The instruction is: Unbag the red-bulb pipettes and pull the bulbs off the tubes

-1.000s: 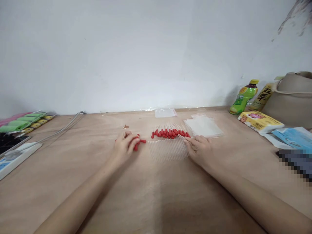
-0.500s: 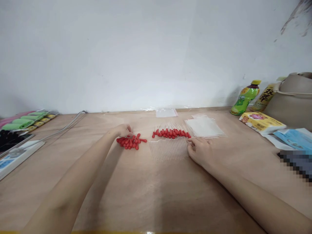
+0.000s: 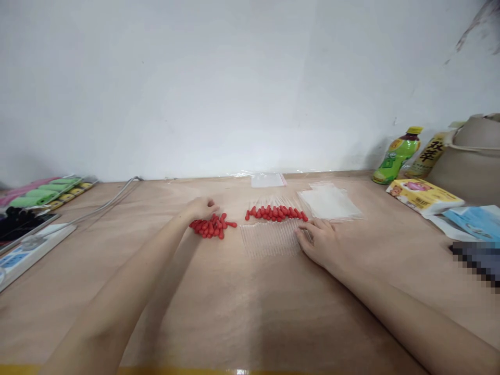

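Note:
My left hand (image 3: pixel 203 208) hovers at the back of a loose pile of red rubber dropper bulbs (image 3: pixel 213 227), its fingers curled together; whatever is between them is hidden. To the right lies a row of clear droppers with red bulbs (image 3: pixel 275 212) fitted, their thin tubes pointing toward the wall. In front of that row, bare clear tubes (image 3: pixel 269 239) lie side by side. My right hand (image 3: pixel 318 239) rests at the right end of these tubes, thumb and forefinger closed around the end of a clear tube there.
Clear plastic bags (image 3: pixel 330 203) are stacked behind my right hand, and another bag (image 3: pixel 269 180) lies by the wall. Farther right are a green bottle (image 3: pixel 397 159), a yellow tissue pack (image 3: pixel 424 196) and a phone (image 3: pixel 478 260). A power strip (image 3: pixel 35 252) with a cable lies left.
My left hand has lifted slightly off the red bulbs, its fingers curling in more. My right fingertips have shifted a little left over the tubes. The view has moved slightly.

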Action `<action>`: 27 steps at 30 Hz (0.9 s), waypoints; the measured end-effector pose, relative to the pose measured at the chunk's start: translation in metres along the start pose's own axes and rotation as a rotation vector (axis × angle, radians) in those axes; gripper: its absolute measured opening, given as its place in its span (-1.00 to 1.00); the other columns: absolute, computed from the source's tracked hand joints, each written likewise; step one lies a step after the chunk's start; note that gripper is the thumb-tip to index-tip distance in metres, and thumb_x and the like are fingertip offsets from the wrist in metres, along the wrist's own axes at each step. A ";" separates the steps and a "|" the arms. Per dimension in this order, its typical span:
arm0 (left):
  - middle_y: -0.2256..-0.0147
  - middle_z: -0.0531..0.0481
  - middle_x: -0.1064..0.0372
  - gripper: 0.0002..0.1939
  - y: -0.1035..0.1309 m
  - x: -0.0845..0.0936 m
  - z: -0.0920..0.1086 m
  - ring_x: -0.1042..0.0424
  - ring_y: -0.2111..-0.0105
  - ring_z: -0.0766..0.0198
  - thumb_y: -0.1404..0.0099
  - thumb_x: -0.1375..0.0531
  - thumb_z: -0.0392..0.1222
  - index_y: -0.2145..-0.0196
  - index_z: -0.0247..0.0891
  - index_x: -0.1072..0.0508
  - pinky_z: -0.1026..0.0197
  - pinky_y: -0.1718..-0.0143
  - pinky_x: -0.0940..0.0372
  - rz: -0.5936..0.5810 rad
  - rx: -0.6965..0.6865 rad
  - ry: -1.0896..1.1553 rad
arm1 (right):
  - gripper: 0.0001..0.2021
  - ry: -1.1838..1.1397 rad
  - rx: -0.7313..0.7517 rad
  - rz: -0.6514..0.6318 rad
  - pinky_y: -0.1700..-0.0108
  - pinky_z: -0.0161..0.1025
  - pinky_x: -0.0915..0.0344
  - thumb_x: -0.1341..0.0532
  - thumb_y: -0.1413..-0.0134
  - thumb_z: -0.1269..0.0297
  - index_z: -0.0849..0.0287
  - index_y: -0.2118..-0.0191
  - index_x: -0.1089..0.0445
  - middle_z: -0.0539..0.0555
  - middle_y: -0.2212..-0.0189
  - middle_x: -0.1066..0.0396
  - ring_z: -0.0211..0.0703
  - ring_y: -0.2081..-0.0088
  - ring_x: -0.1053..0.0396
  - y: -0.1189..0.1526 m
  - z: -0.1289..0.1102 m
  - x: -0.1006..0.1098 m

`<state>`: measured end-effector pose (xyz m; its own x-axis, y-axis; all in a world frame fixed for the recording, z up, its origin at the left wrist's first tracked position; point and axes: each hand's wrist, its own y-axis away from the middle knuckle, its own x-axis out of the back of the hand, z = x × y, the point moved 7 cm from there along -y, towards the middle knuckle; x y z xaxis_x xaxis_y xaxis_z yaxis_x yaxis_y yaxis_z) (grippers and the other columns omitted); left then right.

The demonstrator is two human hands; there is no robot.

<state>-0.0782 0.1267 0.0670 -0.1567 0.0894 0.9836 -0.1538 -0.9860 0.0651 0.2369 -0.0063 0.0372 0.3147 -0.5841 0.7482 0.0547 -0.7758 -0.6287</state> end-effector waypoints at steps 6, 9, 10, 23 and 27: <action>0.25 -0.04 -0.39 -0.63 0.015 -0.009 0.070 -0.36 0.23 0.17 -0.07 -0.07 0.13 0.35 -0.18 -0.44 0.22 0.20 -0.20 0.071 -0.173 -0.010 | -0.83 -0.059 0.088 0.143 0.16 -0.20 0.01 -0.13 -0.03 0.23 0.12 0.42 -0.44 0.02 0.38 -0.40 -0.19 0.28 -0.30 0.000 -0.005 0.008; 0.24 -0.06 -0.37 -0.60 0.018 -0.019 0.091 -0.34 0.19 0.11 0.01 -0.13 0.19 0.41 -0.19 -0.47 0.15 0.12 -0.16 0.058 -0.234 -0.023 | -0.86 -0.065 0.115 0.178 0.15 -0.19 0.01 -0.14 -0.02 0.26 0.11 0.41 -0.44 0.03 0.35 -0.40 -0.19 0.26 -0.30 0.001 -0.006 0.011; 0.25 -0.08 -0.36 -0.59 0.018 -0.021 0.094 -0.34 0.19 0.09 0.02 -0.14 0.20 0.43 -0.20 -0.47 0.12 0.10 -0.15 0.055 -0.241 -0.028 | -0.86 -0.066 0.118 0.184 0.15 -0.19 0.01 -0.14 -0.01 0.27 0.11 0.41 -0.44 0.03 0.34 -0.40 -0.19 0.26 -0.30 0.001 -0.006 0.012; 0.28 -0.13 -0.36 -0.73 0.047 0.002 0.080 -0.30 0.19 0.06 -0.13 -0.08 -0.03 0.51 -0.26 -0.44 -0.14 -0.02 0.06 0.293 -0.153 -0.047 | -0.85 -0.109 0.109 0.181 0.10 -0.15 -0.03 -0.12 -0.03 0.31 0.10 0.38 -0.45 0.06 0.32 -0.40 -0.17 0.24 -0.31 0.000 -0.009 0.015; 0.34 -0.06 -0.35 -0.81 0.106 0.006 0.088 -0.29 0.22 0.16 -0.15 -0.09 -0.10 0.46 -0.24 -0.41 -0.08 -0.06 0.08 0.644 -0.409 -0.049 | -0.81 -0.188 0.225 0.194 0.06 -0.13 -0.07 -0.12 -0.04 0.28 0.11 0.23 -0.41 0.08 0.24 -0.41 -0.15 0.18 -0.33 0.001 -0.023 0.021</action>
<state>-0.0091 0.0106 0.0941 -0.2957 -0.5011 0.8133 -0.3972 -0.7098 -0.5817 0.2217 -0.0249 0.0569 0.5079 -0.6446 0.5714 0.1777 -0.5707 -0.8017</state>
